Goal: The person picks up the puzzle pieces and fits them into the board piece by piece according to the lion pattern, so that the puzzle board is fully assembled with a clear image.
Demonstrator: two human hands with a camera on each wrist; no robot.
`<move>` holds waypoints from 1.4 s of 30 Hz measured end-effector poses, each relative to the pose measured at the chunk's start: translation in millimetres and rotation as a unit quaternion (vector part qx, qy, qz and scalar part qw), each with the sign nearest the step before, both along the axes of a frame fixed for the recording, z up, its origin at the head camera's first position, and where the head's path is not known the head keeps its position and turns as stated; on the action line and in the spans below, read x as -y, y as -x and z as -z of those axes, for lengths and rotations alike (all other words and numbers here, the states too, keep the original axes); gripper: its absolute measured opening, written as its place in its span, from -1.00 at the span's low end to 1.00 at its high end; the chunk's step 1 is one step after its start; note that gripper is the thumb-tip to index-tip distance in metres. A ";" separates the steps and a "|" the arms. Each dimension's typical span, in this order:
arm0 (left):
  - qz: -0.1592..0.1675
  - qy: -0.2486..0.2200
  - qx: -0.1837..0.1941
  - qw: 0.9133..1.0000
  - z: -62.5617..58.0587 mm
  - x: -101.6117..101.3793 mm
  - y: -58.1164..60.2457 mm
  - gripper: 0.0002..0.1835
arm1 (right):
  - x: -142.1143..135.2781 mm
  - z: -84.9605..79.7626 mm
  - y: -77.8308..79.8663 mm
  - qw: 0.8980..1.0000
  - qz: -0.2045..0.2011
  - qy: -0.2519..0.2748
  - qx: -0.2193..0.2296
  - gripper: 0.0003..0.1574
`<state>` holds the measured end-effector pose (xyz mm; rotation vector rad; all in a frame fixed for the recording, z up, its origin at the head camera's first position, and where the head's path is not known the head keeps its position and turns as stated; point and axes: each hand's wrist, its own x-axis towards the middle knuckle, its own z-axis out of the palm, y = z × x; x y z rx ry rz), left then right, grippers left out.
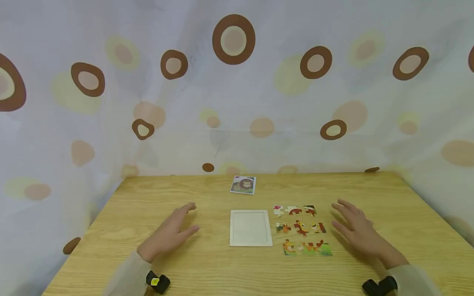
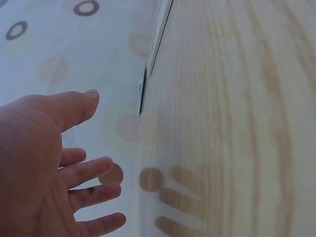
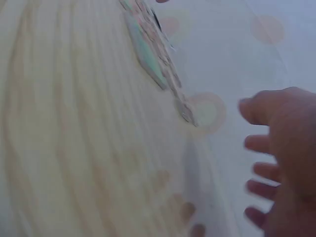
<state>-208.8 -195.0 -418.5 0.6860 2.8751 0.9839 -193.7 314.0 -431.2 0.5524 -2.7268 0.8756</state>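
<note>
My left hand [image 1: 171, 235] hovers over the left part of the wooden table, fingers spread loosely, holding nothing. To its right lies a square white frame [image 1: 251, 246] with a pale flat inside. Several jigsaw puzzle pieces [image 1: 300, 228] are laid out in three rows right of the frame, showing bits of orange, brown and green. Just beyond them, my right hand [image 1: 361, 234] is held with relaxed fingers and an empty palm. In the left wrist view the thumb and fingers of the left hand [image 2: 44, 168] stand apart. The right wrist view shows the right hand [image 3: 291, 153] likewise, somewhat blurred.
A small picture card [image 1: 243, 185] with a lion on it lies behind the frame, toward the table's far edge. The wooden table [image 1: 200, 267] meets a pale curtain [image 1: 237, 90] with brown ring patterns at the back and sides.
</note>
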 end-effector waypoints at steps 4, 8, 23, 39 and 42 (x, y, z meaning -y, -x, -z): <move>0.044 -0.023 0.039 0.998 2.7 -12.7 6.5 -0.32 | 11.0 0.5 7.2 0.997 0.001 0.019 -0.079 -0.59; 0.077 -0.037 0.060 0.995 4.2 -25.3 10.3 -0.34 | 23.3 -1.8 14.9 0.994 0.000 0.033 -0.100 -0.63; 0.118 0.007 0.008 0.993 1.3 -53.5 16.2 -0.36 | 71.7 -8.0 39.7 0.996 -0.057 0.036 -0.061 -0.72; 0.141 0.024 0.032 0.989 14.8 -78.0 21.7 -0.39 | 95.0 -17.0 64.1 0.994 -0.091 -0.028 0.056 -0.74; 0.134 0.014 0.036 0.990 13.3 -81.1 23.6 -0.33 | 97.0 -15.9 70.5 0.993 -0.089 -0.027 0.071 -0.69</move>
